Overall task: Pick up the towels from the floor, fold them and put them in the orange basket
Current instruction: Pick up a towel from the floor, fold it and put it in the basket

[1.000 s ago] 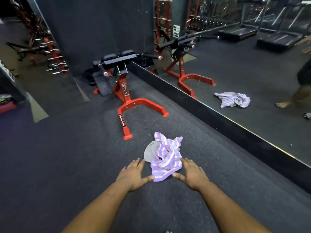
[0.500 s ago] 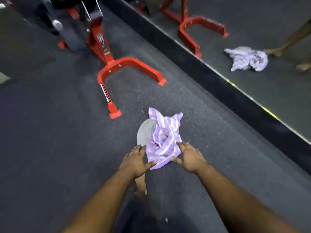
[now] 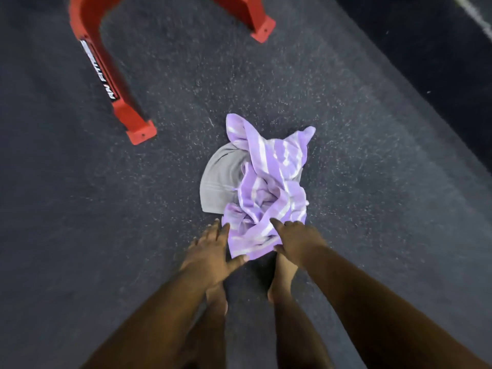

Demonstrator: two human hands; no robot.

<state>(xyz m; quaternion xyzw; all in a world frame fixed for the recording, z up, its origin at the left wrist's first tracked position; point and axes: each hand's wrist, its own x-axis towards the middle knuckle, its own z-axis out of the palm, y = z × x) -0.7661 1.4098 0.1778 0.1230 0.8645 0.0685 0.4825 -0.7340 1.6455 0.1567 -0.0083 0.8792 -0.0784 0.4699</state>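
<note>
Head view: a dark speckled floor (image 3: 346, 182) is seen carrying a red machine base (image 3: 117, 83), a crumpled purple striped towel (image 3: 269, 187) stretched lengthwise away from the person over a gray towel (image 3: 221, 179), its near end touched by the spread-fingered left hand (image 3: 210, 251) and gripped by the right hand (image 3: 298, 238).

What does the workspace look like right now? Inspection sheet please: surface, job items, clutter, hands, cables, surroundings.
Surface: dark speckled rubber gym floor.
Job's things: crumpled purple-and-white striped towel on the floor, lying partly over a plain grey towel; orange basket not in view.
Clutter: nothing seen.
Hands: left hand open, fingers spread, thumb touching the striped towel's near edge; right hand resting on the towel's near right edge, grip unclear.
Cables: nothing seen.
Surroundings: red U-shaped metal equipment base at upper left, apart from the towels; the person's bare feet just below the towels; black raised border at upper right.
</note>
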